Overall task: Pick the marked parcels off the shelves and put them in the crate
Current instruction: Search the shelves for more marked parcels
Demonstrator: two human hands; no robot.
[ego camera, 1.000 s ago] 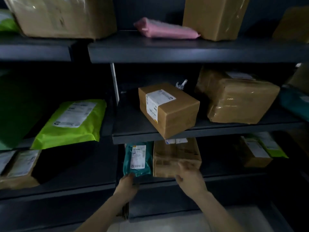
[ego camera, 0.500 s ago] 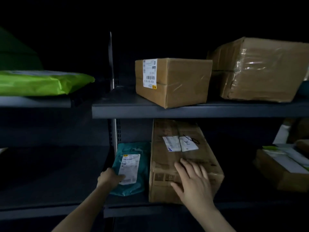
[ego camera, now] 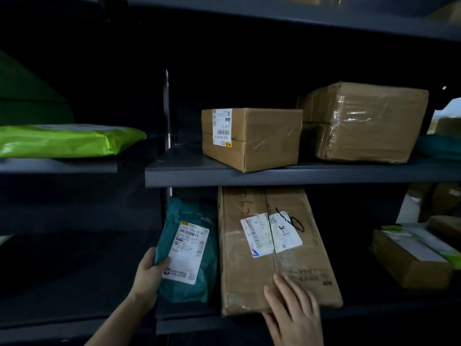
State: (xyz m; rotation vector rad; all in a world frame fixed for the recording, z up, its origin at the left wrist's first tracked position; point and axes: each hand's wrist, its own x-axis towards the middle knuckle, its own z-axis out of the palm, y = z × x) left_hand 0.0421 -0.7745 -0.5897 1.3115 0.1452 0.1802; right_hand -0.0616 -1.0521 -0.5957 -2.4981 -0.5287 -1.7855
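Note:
A teal mailer bag [ego camera: 197, 283] with a white label lies on the lower shelf [ego camera: 189, 325]. My left hand [ego camera: 149, 273] grips its left edge, thumb on the label. Right of it lies a long flat cardboard box [ego camera: 249, 275] with two white labels and black pen marks. My right hand [ego camera: 294, 313] rests flat on the box's near right corner, fingers straight. No crate is in view.
On the shelf above [ego camera: 274, 174] stand a labelled cardboard box [ego camera: 264, 138] and a taped larger box [ego camera: 369, 121]. A lime-green mailer [ego camera: 67, 141] lies on the left shelf. More boxes [ego camera: 409, 260] sit at the lower right. A steel upright [ego camera: 166, 108] divides the bays.
The view has come closer to the lower shelf. My left hand has closed its grip on the teal mailer's edge. My right hand slid toward the long box's near corner.

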